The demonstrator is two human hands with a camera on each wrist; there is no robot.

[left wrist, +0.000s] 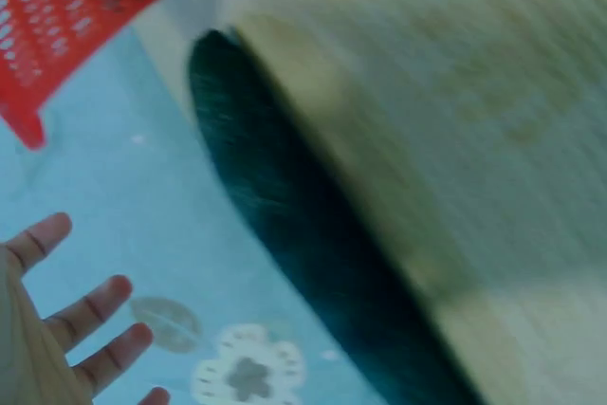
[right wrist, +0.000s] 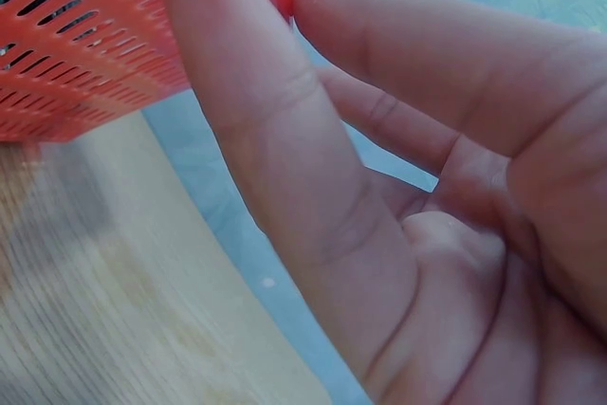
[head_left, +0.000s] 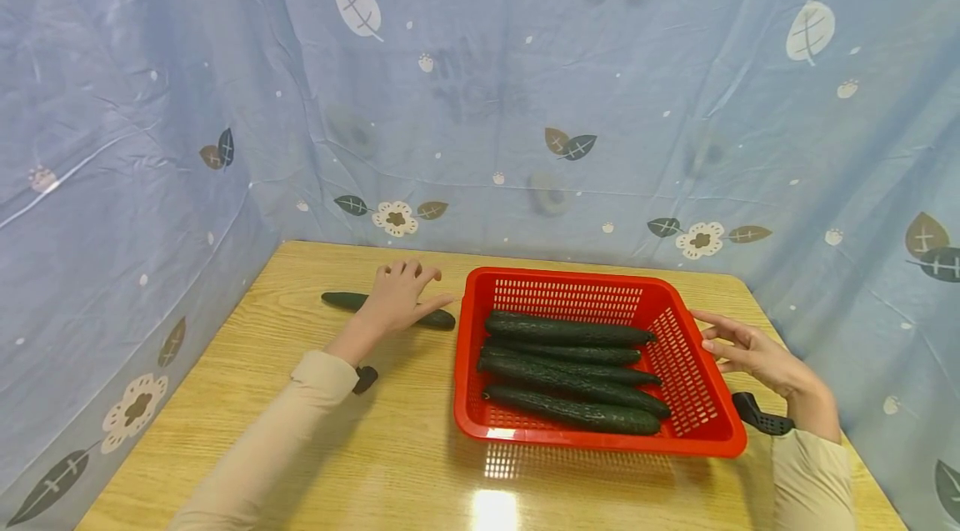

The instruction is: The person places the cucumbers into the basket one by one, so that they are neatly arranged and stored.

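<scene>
A dark green cucumber [head_left: 437,319] lies on the table behind and partly under my left hand [head_left: 397,296], which hangs over it with fingers spread and holds nothing. In the left wrist view the same cucumber [left wrist: 285,215] runs diagonally, apart from the fingertips [left wrist: 116,289]. To the right is a red plastic basket [head_left: 600,441] with slotted walls. Several long cucumbers [head_left: 570,377] lie side by side in it. At the basket's right rim, my right hand [head_left: 761,360] pinches the edge between thumb and fingers. The right wrist view shows the thumb [right wrist: 275,139] against the rim.
The wood-grain table [head_left: 405,464] carries the basket and the loose cucumber. A blue patterned cloth [head_left: 487,114] hangs behind and along both sides of the table. Black devices [head_left: 761,414] are strapped at both wrists.
</scene>
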